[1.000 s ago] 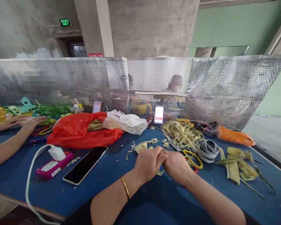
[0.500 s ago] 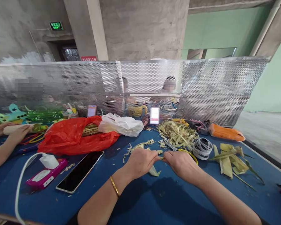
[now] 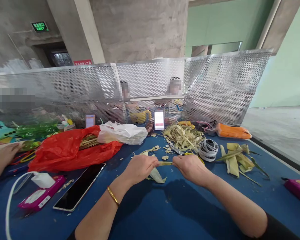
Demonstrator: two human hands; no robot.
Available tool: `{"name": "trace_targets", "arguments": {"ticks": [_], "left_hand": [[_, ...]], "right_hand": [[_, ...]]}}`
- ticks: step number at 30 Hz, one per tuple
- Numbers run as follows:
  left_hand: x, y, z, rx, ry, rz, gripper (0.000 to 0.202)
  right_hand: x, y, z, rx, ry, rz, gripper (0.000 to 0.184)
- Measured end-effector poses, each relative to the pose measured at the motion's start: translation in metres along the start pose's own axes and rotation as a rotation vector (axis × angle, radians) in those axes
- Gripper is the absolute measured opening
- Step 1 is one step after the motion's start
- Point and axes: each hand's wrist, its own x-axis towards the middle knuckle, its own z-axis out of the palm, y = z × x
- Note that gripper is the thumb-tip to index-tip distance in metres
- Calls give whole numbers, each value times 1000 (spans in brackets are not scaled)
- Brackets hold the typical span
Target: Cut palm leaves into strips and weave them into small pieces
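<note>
My left hand (image 3: 139, 167) and my right hand (image 3: 190, 167) are both closed, each pinching one end of a thin yellow-green leaf strip (image 3: 165, 163) stretched between them above the blue table (image 3: 175, 210). A wider pale leaf piece (image 3: 156, 175) hangs or lies just under my left hand. Behind my right hand lie yellow-handled scissors (image 3: 190, 154), partly hidden, and a coil of white band (image 3: 208, 149). A gold bangle (image 3: 113, 196) is on my left wrist.
A heap of leaf shreds (image 3: 183, 137), cut leaves (image 3: 236, 160), an orange pouch (image 3: 233, 131), red bag (image 3: 65, 150), white bag (image 3: 123, 132), black phone (image 3: 80, 186), pink power bank (image 3: 41, 196) and pink object (image 3: 298, 188). Another person's hand (image 3: 5, 154) is at left. Perforated metal screen (image 3: 215, 86) behind.
My hands have drawn apart, and the leaf strip now shows stretched between them. The camera has swung to the right, bringing a pink object into view at the right edge.
</note>
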Motion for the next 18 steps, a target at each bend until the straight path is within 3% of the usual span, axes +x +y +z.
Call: {"name": "trace_targets", "arguments": {"ticks": [5,11,15,18], "left_hand": [[4,25,15,-44,124,-20,36],[3,35,27,-129,-29,-43,32],[-1,34,21,-192,-46,-65,30],[-1,33,17,-219,-4,-147,33]], "right_hand": [[1,-8,11,-8,0,-30,18],[2,-15,9,29,19,-44,21],[1,0,-2,121,-27,-18,18],[-3,25,-13,226,-5,101,24]]}}
